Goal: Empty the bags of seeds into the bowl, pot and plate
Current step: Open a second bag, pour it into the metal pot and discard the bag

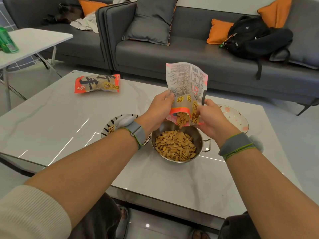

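An opened seed bag (187, 85) is held upside down over the steel pot (201, 138), and seeds are spilling from its mouth. My left hand (159, 110) grips the bag's left edge; my right hand (211, 117) grips its right edge near the opening. Inside the pot lies a heap of seeds (175, 145). A striped bowl (106, 128) with some seeds sits left of the pot, mostly hidden behind my left wrist. A flowered plate (237, 116) lies right of the pot, behind my right hand. A second, sealed seed bag (97, 83) lies flat on the table's far left.
The marble coffee table (60, 118) bears everything. A grey sofa (181, 49) with cushions and a black backpack (255, 35) stands behind it. A white folding table (34, 42) with a green can (6, 40) is at the far left.
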A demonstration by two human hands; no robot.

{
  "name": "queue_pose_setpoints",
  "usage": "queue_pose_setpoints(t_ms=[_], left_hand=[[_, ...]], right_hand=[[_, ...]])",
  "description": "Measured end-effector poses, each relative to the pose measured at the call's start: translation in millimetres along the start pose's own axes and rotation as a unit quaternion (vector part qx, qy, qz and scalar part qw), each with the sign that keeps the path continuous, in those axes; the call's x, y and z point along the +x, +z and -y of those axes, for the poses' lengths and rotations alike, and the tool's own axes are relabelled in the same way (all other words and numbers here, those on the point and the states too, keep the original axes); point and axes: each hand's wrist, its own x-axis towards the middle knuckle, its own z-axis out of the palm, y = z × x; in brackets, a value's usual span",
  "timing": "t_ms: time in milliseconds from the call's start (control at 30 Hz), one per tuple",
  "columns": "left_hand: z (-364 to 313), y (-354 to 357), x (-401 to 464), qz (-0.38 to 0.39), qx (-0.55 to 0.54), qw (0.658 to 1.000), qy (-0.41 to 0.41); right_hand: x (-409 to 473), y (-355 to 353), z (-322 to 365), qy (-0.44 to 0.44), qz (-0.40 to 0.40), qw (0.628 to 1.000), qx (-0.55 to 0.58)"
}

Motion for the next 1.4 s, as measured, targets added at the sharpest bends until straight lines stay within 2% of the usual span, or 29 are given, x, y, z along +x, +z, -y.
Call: queue_pose_setpoints(t_ms=[1167, 1400], left_hand=[[-0.9, -1.8, -0.2, -0.005, -0.003, 1.000, 0.001], [-3.9, -1.5, -1.2, 0.000, -0.017, 1.000, 0.003]], right_hand=[[-2.8, 3.3, 0.5, -0.012, 0.000, 1.000, -0.005], [-0.6, 1.8, -0.7, -0.029, -0.026, 0.999, 0.001]])
